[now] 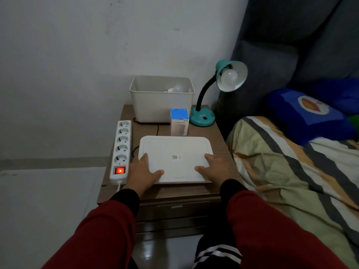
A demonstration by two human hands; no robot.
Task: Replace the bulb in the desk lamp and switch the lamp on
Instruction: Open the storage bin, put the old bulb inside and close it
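A teal desk lamp (pixel 203 116) with a black gooseneck stands at the back right of the wooden nightstand (pixel 147 193). A white bulb (pixel 229 77) sits unlit in its shade. Another white bulb (pixel 177 88) lies inside the cream bin (pixel 161 105) at the back. A white tray (pixel 175 150) lies flat at the front. My left hand (pixel 144 171) rests on the tray's near left corner and my right hand (pixel 212 168) on its near right corner, fingers spread, palms down.
A white power strip (pixel 121 144) with a glowing red switch (pixel 119 170) lies along the nightstand's left edge. A small blue and white box (pixel 179 122) stands between bin and tray. A bed (pixel 291 171) with a striped blanket borders the right side.
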